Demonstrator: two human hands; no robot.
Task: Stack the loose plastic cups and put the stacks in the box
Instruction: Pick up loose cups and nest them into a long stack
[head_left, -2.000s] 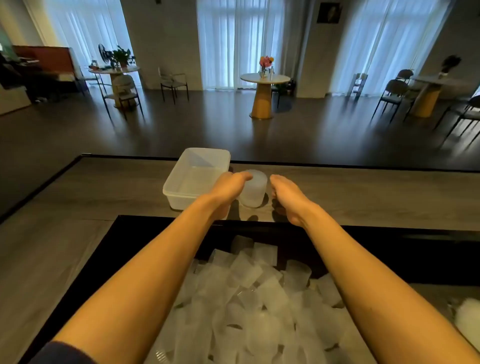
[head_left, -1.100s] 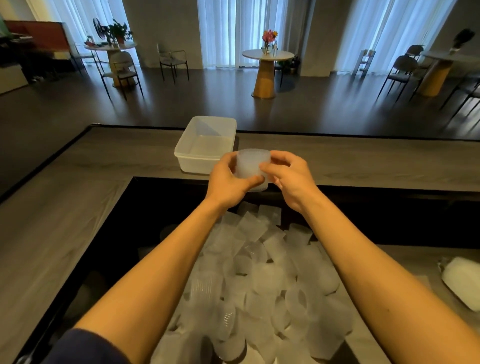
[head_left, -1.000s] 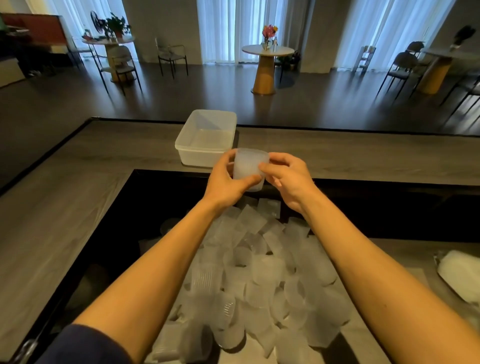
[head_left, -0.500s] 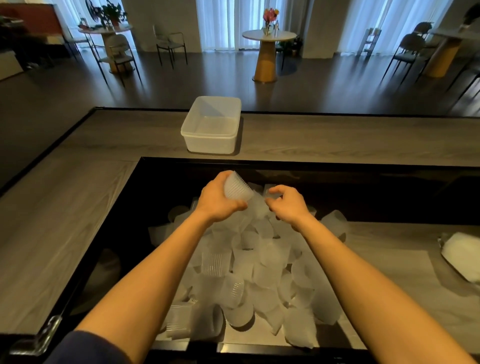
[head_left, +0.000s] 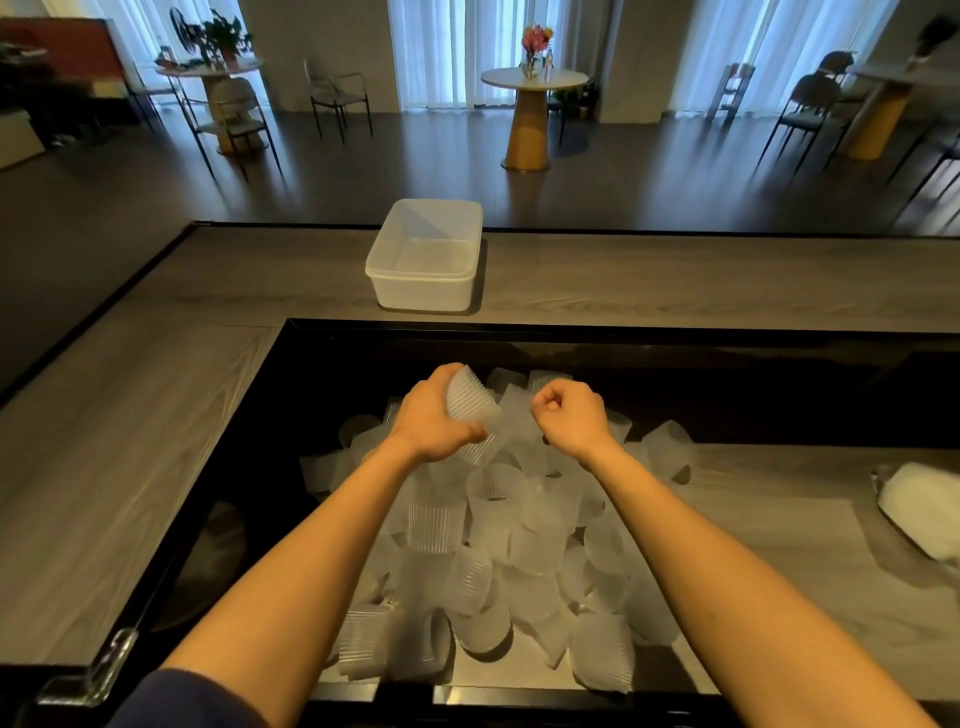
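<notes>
Box (head_left: 423, 293) seen empty; cup (head_left: 470, 410) gripped by left hand (head_left: 426, 421) fingers; right hand (head_left: 569, 421) fingers curled, apparently empty; pile (head_left: 493, 545) left unstacked.

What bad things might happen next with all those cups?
1. The left hand grips a ribbed cup tilted over the pile of cups. If it slips, it may get lost among the lookalikes.
2. The pile is loose and heaped, so digging in with the right hand might send cups tumbling.
3. The box sits beyond the black tray, so a carried stack might topple on the way.
</notes>
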